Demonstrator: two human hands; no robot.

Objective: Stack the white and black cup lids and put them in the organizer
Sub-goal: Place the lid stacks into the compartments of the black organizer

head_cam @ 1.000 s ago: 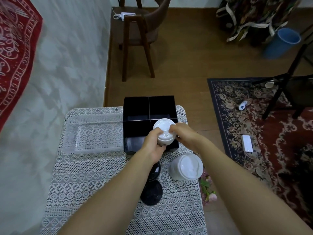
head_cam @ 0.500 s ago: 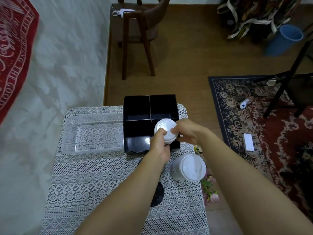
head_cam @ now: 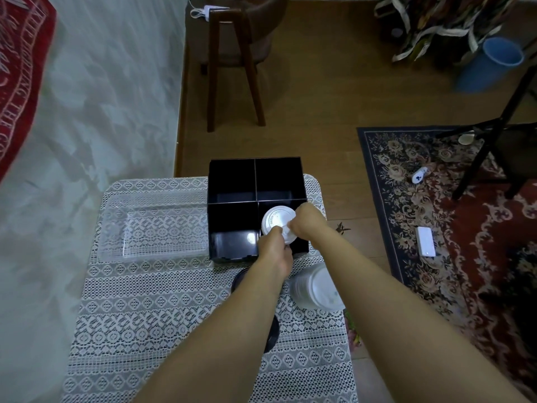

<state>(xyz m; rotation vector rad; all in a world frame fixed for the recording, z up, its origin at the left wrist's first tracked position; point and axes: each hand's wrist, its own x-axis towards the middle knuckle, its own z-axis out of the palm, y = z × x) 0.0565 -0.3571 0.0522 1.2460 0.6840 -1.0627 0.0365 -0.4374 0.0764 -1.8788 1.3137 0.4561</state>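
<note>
Two bare hands close on a stack of white cup lids at the near-right compartment of a black four-section organizer. The left hand pinches the stack's near edge in a narrow grip, while the right hand grips its right side, fingers curled on the rim. The top lid tilts toward the camera, raised lettering showing on its face; whether the stack's base rests on the compartment floor cannot be told.

The organizer stands at the far edge of the bench, right of centre; its other three compartments show only dark walls and floor. Just beside it on the left lies a clear plastic tray. Toward the bench's right edge, near the right forearm, a second pile of white lids leans on the lace cloth. Black lids lie mostly hidden beneath the left forearm.

Beyond the bench, a wooden chair stands on the brown floor, and a patterned rug spreads at right.
</note>
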